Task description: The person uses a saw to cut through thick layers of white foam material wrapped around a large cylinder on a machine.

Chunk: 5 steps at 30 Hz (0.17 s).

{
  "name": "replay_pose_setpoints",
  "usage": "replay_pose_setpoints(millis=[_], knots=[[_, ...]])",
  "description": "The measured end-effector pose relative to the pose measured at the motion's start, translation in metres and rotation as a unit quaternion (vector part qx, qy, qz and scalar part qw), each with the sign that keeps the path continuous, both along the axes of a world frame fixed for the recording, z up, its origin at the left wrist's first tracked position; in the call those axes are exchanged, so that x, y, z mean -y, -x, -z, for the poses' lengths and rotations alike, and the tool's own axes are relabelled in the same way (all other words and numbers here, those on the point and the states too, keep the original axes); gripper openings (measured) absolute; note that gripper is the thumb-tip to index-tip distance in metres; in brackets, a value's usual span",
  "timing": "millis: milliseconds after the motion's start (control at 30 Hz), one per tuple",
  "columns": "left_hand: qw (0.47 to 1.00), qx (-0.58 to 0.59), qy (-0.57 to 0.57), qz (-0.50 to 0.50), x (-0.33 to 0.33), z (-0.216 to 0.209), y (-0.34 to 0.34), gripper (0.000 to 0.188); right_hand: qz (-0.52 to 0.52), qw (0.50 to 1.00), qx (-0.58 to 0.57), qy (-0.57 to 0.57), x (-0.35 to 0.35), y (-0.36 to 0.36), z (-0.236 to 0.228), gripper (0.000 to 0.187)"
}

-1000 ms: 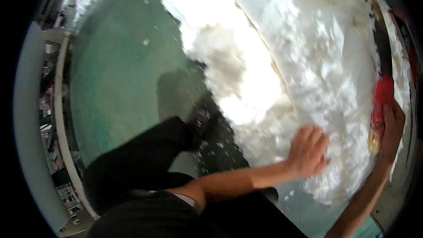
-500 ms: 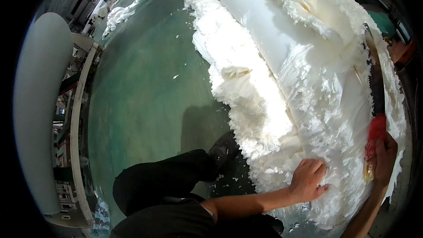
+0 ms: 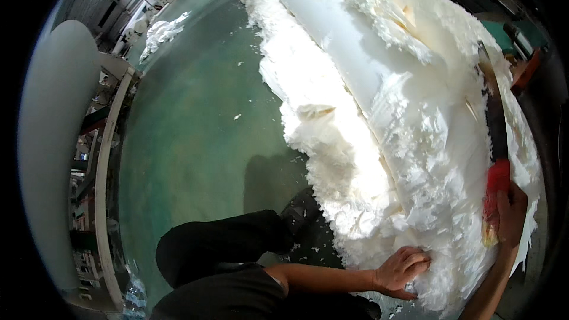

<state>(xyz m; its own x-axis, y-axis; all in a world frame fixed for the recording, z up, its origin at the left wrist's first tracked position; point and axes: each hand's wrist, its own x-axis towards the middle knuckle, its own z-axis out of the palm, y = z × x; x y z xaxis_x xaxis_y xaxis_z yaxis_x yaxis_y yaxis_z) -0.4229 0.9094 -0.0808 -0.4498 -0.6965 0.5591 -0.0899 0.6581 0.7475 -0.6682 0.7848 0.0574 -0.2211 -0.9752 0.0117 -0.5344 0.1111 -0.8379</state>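
Observation:
A large mound of torn white paper-like layers [image 3: 418, 142] lies on the right, ragged and fluffy along its edges with a smooth band at its upper middle. My left hand [image 3: 403, 271] is at its near edge, fingers curled round a bit of the torn white paper. On the right, my right hand [image 3: 512, 216] grips the red handle of a long-bladed knife [image 3: 496, 112]. Its dark blade points away from me, lying along the right part of the mound; whether the edge has teeth is hard to see.
Green floor [image 3: 189, 130] with white scraps spreads left of the mound. A big pale roll [image 3: 56, 154] stands at the far left beside a metal frame [image 3: 105, 184]. Plastic bottles [image 3: 135, 296] sit at lower left. My bent leg [image 3: 222, 246] is close to the mound.
My left hand has drawn back toward me and a little left, its fingers curling in at the mound's edge. The knife has shifted slightly left in my right hand.

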Motion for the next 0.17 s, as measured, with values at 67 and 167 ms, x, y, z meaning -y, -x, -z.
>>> replay_pose_setpoints(millis=[67, 167], knots=[[1.000, -0.005, 0.026, -0.005, -0.001, 0.016, 0.007, 0.065, -0.004, 1.000, 0.007, 0.003, -0.002, 0.000, -0.001, 0.031], [0.998, 0.055, 0.029, 0.026, 0.003, 0.045, 0.012, 0.068, -0.028, 0.996, 0.065, -0.054, -0.003, 0.002, -0.011, 0.032]])
